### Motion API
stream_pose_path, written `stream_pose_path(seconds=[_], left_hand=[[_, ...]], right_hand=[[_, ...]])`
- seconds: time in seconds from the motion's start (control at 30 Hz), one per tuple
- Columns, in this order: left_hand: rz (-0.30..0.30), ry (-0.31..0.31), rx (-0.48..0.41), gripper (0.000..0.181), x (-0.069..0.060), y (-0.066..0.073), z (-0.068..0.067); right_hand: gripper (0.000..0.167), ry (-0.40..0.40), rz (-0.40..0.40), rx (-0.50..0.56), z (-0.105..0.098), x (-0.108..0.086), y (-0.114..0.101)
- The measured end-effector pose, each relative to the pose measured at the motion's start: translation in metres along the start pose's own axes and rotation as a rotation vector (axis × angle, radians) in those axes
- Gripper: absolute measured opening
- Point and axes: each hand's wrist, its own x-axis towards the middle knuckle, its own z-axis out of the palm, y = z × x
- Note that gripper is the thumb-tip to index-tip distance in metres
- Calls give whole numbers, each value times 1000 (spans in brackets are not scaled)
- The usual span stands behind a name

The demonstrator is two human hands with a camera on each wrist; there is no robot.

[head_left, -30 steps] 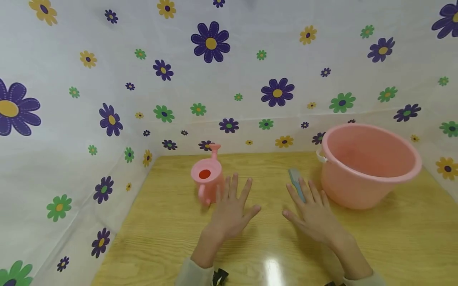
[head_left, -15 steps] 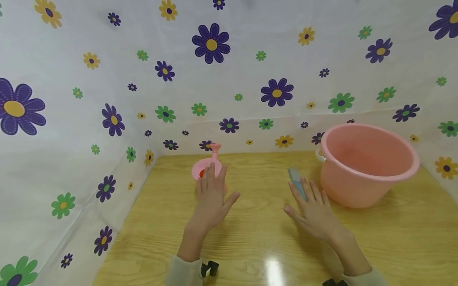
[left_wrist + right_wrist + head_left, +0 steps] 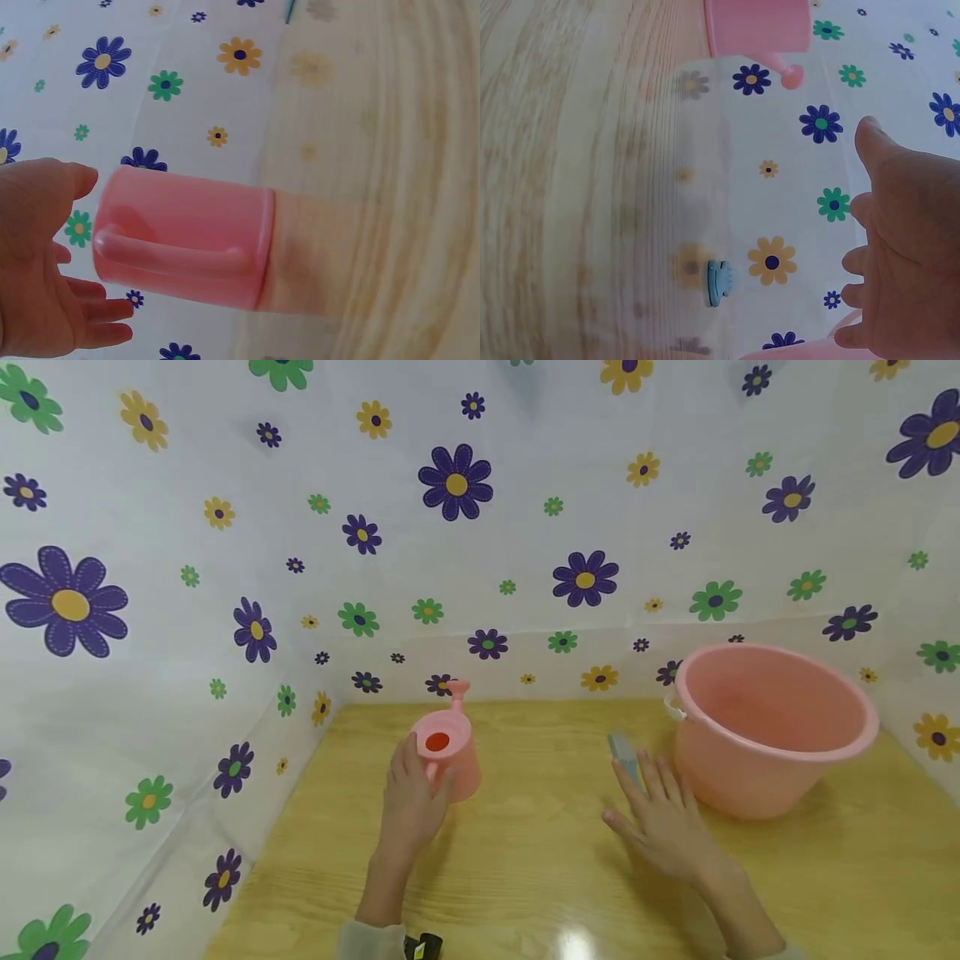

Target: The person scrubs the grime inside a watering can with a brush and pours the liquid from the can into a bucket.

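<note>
Left hand (image 3: 408, 797) at pink plastic watering can (image 3: 463, 772), right hand (image 3: 667, 831) above wood-grain table (image 3: 525, 868).
Can stands upright, left side, toward far edge; left hand just beside its curved handle (image 3: 172, 255), fingers loosely bent, unclosed, contact unclear. Right hand's fingers spread, partly hiding small light-blue brush-like tool (image 3: 621, 746). Large round pink plastic bucket (image 3: 738, 781) stands far right.

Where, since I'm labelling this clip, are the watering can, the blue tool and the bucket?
Watering can (image 3: 187, 214): left wrist view, on the side of its body.
Blue tool (image 3: 718, 283): right wrist view, on the middle of its body.
Bucket (image 3: 738, 777): head view, on its outer wall.
</note>
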Motion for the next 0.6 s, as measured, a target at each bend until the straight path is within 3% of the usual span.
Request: stream_pose_path(seconds=[0.13,0.37,0.5,0.6], left_hand=[[-43,4,-7,74,1,-9,6],[-175,-30,-104,75,-5,-16,11],[-180,-25,-107,59,-1,-17,8],[-180,-26,-185,47,4,-17,5]], right_hand=[[70,20,5,9,1,2,0],[71,14,23,34,5,-5,2],[71,36,13,24,5,-1,3],[72,36,6,16,2,3,3]])
